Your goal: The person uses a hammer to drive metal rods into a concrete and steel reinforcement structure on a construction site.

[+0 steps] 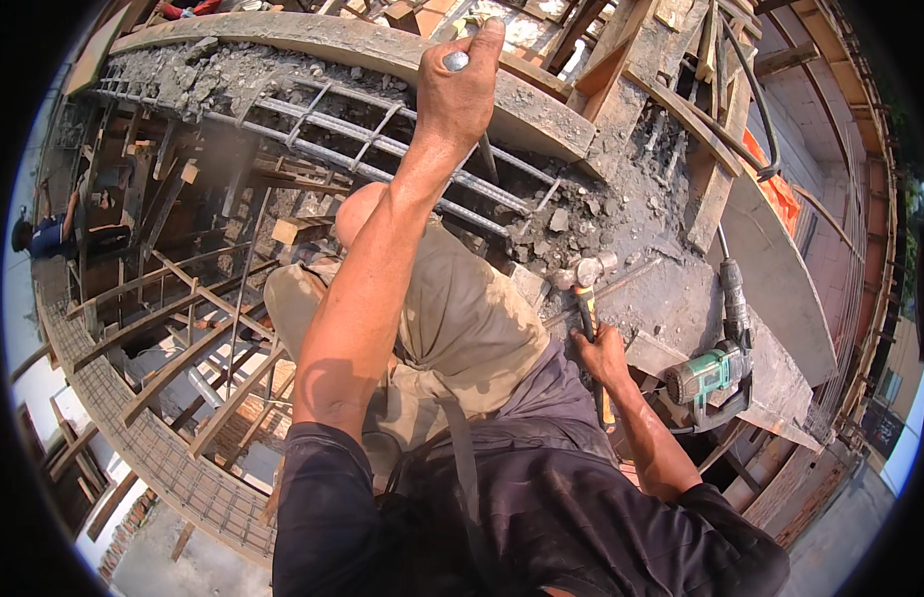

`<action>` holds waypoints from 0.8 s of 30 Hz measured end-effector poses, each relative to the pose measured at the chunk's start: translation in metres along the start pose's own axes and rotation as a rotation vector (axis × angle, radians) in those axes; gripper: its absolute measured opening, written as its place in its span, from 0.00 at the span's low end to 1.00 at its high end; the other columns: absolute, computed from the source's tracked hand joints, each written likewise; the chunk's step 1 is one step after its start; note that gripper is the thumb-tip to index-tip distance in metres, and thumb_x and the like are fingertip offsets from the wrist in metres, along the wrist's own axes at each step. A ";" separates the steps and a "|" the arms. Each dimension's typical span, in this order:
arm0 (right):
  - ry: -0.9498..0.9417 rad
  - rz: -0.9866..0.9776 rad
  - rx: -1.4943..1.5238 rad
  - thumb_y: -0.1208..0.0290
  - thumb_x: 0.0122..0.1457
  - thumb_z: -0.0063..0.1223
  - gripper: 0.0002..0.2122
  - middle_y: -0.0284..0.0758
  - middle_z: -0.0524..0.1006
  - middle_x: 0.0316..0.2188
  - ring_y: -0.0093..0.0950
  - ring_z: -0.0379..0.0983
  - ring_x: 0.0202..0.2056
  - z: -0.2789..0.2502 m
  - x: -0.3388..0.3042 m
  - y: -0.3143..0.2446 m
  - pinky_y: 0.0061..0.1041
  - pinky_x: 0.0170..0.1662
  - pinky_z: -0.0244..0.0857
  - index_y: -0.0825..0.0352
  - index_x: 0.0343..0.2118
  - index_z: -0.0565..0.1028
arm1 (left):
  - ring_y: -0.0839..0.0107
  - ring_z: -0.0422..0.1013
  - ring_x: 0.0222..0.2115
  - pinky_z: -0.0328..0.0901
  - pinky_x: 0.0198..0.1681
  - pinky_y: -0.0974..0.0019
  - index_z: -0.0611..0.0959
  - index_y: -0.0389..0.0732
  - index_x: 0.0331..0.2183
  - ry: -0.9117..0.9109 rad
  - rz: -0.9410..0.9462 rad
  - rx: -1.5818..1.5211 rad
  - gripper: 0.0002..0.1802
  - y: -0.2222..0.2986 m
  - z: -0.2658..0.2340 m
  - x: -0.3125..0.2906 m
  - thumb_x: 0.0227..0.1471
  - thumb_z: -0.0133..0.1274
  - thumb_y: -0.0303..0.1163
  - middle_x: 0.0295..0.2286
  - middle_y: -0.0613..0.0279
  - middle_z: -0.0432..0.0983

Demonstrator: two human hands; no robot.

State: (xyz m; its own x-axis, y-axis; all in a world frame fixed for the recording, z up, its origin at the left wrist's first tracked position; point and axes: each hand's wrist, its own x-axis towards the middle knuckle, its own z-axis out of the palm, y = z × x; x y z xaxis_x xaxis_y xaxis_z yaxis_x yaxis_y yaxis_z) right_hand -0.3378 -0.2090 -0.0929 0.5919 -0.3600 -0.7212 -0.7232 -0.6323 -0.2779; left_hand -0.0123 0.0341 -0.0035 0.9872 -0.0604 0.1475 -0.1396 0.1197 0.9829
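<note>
My left hand (pixel 460 95) is closed in a fist around an upright steel chisel. The chisel's round, shiny struck end (pixel 456 62) shows at the top of the fist, and a dark length of it (pixel 488 159) shows below, by the rebar. Its lower tip is hidden from me. Lower right, my right hand (pixel 599 353) grips a hammer by its black and yellow handle (pixel 586 310). The hammer's steel head (pixel 585 271) lies over the rubble-strewn concrete, apart from the chisel. Exposed rebar (pixel 348 139) runs along the broken concrete beam.
A green and grey power hammer drill (pixel 709 373) lies on the concrete to the right. A black cable (pixel 755 109) hangs above an orange sheet (pixel 772 189). Wooden props and gaps drop away at left, where another person (pixel 56 234) is seen. Loose rubble (pixel 571 214) covers the beam.
</note>
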 end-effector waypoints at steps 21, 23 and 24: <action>-0.157 -0.012 0.051 0.55 0.52 0.62 0.19 0.49 0.80 0.27 0.45 0.79 0.34 -0.027 0.006 -0.018 0.42 0.39 0.69 0.71 0.31 0.80 | 0.83 0.41 0.13 0.41 0.16 0.73 0.60 0.48 0.18 -0.131 -0.003 -0.193 0.28 0.127 -0.025 0.018 0.69 0.41 0.48 0.14 0.75 0.47; -0.156 -0.066 0.043 0.53 0.51 0.62 0.21 0.52 0.80 0.32 0.49 0.78 0.39 -0.024 0.010 -0.004 0.44 0.43 0.70 0.71 0.34 0.80 | 0.85 0.41 0.12 0.40 0.15 0.75 0.59 0.49 0.18 -0.105 -0.039 -0.221 0.27 0.101 -0.038 0.019 0.70 0.37 0.47 0.14 0.75 0.48; -0.146 -0.079 0.047 0.52 0.50 0.62 0.22 0.54 0.80 0.35 0.51 0.77 0.42 -0.025 0.012 0.004 0.46 0.45 0.70 0.70 0.35 0.80 | 0.85 0.41 0.12 0.41 0.15 0.75 0.60 0.49 0.19 -0.105 -0.043 -0.243 0.27 0.082 -0.043 0.022 0.70 0.38 0.47 0.14 0.75 0.48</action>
State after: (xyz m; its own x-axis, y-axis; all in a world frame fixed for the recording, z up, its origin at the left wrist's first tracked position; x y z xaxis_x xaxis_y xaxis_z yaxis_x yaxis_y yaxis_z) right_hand -0.3250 -0.2333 -0.0866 0.5921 -0.2050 -0.7793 -0.6943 -0.6208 -0.3642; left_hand 0.0009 0.0856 0.0756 0.9767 -0.1713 0.1289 -0.0624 0.3481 0.9354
